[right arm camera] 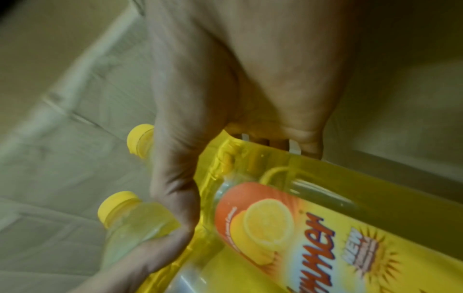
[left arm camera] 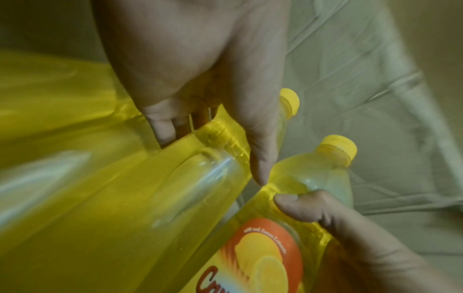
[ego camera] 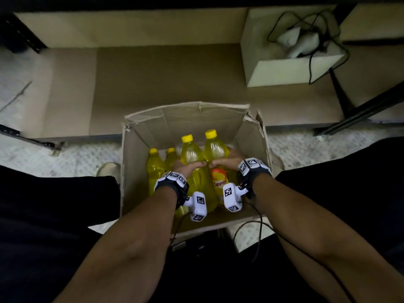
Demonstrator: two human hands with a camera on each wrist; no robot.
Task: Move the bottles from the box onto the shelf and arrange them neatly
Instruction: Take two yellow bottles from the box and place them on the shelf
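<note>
An open cardboard box (ego camera: 185, 119) on the floor holds several yellow bottles with yellow caps. My left hand (ego camera: 188, 166) grips the shoulder of a plain bottle (ego camera: 191, 153), thumb across its front (left arm camera: 260, 168). Beside it, my right hand (ego camera: 223, 161) grips a labelled bottle (ego camera: 215, 149) the same way; its orange lemon label (right arm camera: 300, 218) faces me. Both held bottles sit higher than the two bottles (ego camera: 155, 167) at the box's left. The brown shelf board (ego camera: 164, 84) lies just beyond the box with no bottles on it.
A white box (ego camera: 290, 71) with black cables and a white bundle stands on the shelf at the back right. Black metal shelf posts (ego camera: 360, 112) run at right and far left. My dark-trousered legs flank the box, with a shoe (ego camera: 109, 169) at its left.
</note>
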